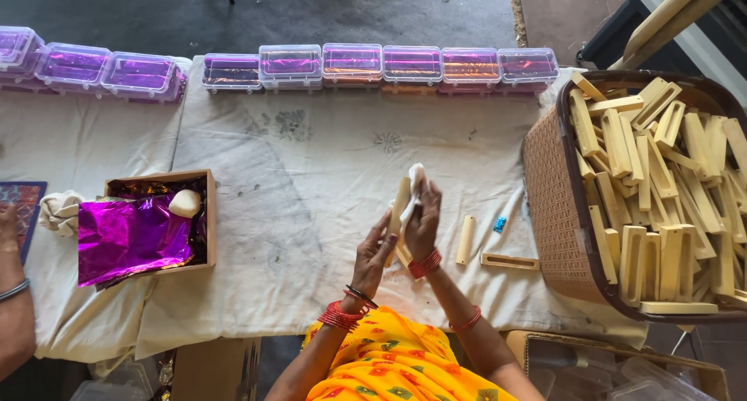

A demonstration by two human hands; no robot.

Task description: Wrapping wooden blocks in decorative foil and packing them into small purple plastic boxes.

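My left hand (375,255) grips the lower part of a pale wooden piece (400,206) held upright over the cloth-covered table (311,160). My right hand (425,220) presses a white cloth (415,181) against the upper side of that piece. Both wrists wear red bangles. Just right of my hands lie a short wooden stick (464,240), a flat slotted wooden piece (510,262) and a small blue object (499,224).
A brown basket (554,214) full of similar wooden pieces stands at the right. A row of clear plastic boxes (352,62) with purple foil lines the far edge. A wooden box (208,218) with purple foil sits left. Another person's arm (14,307) shows at far left.
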